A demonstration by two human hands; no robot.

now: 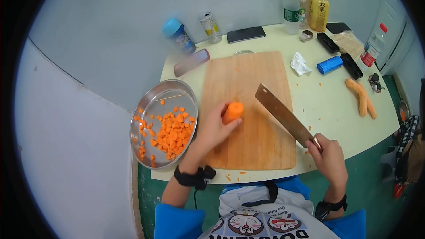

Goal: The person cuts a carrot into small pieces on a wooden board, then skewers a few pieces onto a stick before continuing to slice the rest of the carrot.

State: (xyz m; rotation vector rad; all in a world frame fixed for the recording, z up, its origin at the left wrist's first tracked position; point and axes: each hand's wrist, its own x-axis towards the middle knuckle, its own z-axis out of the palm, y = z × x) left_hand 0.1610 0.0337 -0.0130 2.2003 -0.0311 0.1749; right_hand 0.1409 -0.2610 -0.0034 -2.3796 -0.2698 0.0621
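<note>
My left hand (218, 124) is closed around a thick piece of carrot (233, 112), its cut end facing up over the wooden cutting board (248, 150). In my right hand (326, 156) is the handle of a cleaver (283, 114). Its wide blade slants up and left above the board's right side, apart from the carrot. Left of the board, a round metal pan (142, 102) holds many diced carrot cubes (171, 135) and a thin stick.
Two peeled carrots (362, 97) lie at the right, near a blue roll (330, 64) and a crumpled tissue (300, 64). Along the back are a phone (245, 34), a can (210, 27) and several bottles. Orange scraps dot the table (318, 106).
</note>
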